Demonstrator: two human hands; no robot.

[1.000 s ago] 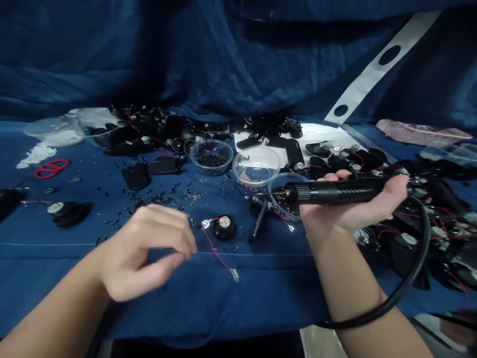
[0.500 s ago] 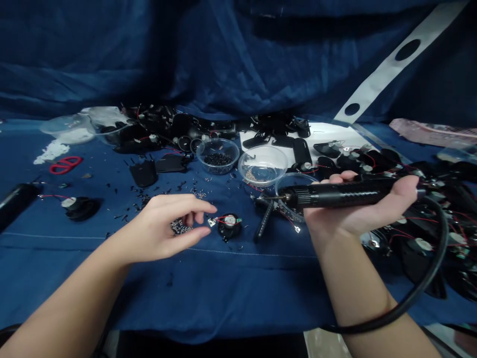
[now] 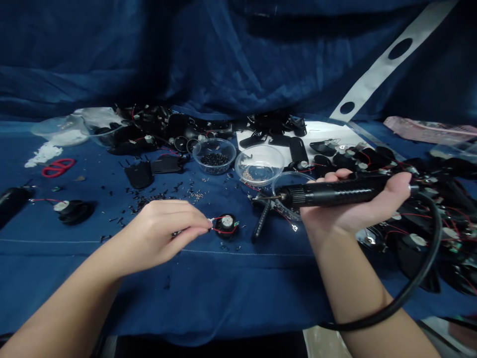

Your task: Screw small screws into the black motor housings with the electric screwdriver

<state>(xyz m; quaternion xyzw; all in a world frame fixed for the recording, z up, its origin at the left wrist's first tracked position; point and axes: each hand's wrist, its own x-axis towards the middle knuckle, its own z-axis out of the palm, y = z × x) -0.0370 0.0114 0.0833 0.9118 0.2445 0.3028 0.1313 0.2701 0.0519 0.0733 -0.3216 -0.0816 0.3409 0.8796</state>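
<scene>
A black cylindrical corded screwdriver (image 3: 343,193) lies nearly level in the right fingers (image 3: 398,185), thin metal bit (image 3: 271,198) pointing left. A round black part with a white centre (image 3: 226,223) rests on the counter (image 3: 261,293), red-wired; the left fingers (image 3: 201,230) pinch its small silvery tab (image 3: 211,222).

One head cam, above bench (image 3: 261,298) near edge, facing forward-down; close range, view reaches far-edge blue drape (image 3: 223,64).

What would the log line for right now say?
left hand: pinching metal tab | right hand: holding black corded tool | round black part: on blue cloth, beside left hand
</scene>
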